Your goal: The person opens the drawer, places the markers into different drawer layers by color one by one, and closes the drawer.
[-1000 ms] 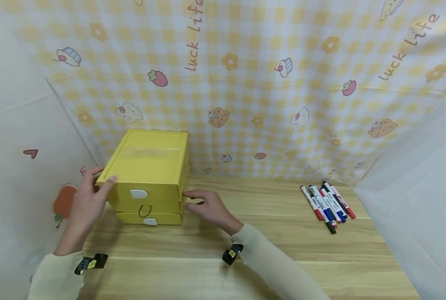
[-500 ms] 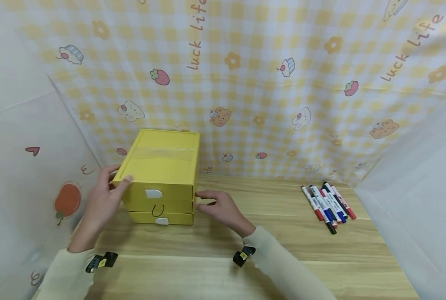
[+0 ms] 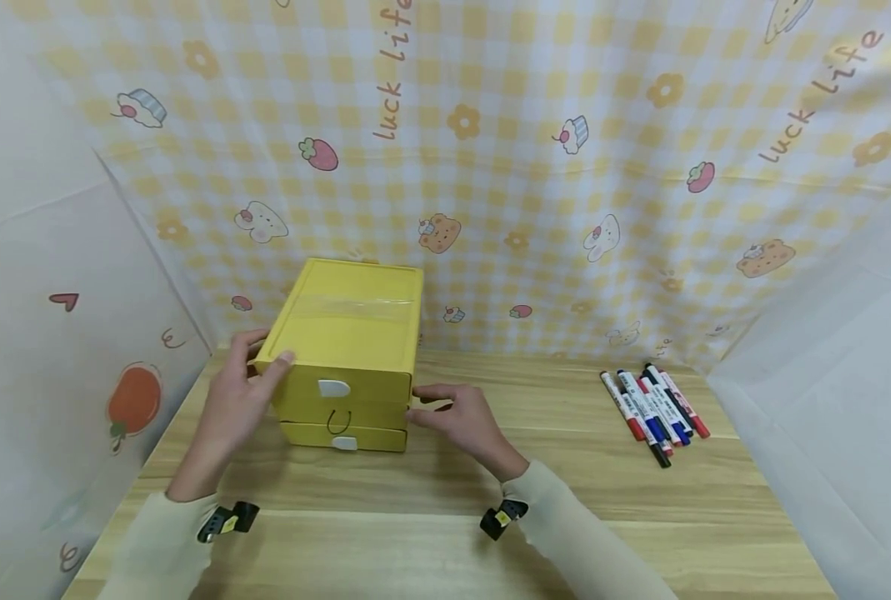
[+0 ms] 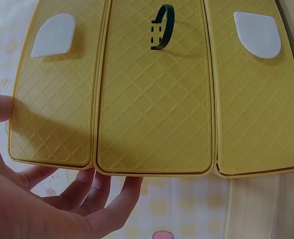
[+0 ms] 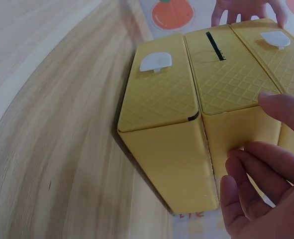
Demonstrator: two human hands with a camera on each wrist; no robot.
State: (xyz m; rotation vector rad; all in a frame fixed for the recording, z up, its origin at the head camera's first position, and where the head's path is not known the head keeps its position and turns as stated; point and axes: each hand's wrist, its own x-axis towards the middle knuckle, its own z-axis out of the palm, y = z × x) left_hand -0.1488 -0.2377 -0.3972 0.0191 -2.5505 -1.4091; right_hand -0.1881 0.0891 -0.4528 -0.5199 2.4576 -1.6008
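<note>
1. Left hand (image 3: 237, 402) grips the upper left edge of a yellow, box-shaped, three-tier drawer unit (image 3: 358, 337), apparently plastic, thumb on top.
2. Right hand (image 3: 469, 419), fingers bent, holds the unit's right front corner.
3. Unit stands upright on a pale wood-grain tabletop (image 3: 558, 492).
4. Judged stiff and light for its bulk; smooth sides may slip, and drawers may slide if tipped. Best hold: both outer side walls, low, clear of the white tabs (image 3: 333, 388) and black loop (image 3: 338, 423).
5. Yellow-checked cloth (image 3: 520, 183) hangs close behind the unit; white-barrelled markers (image 3: 649, 410) lie well to its right, not obstructing.
</note>
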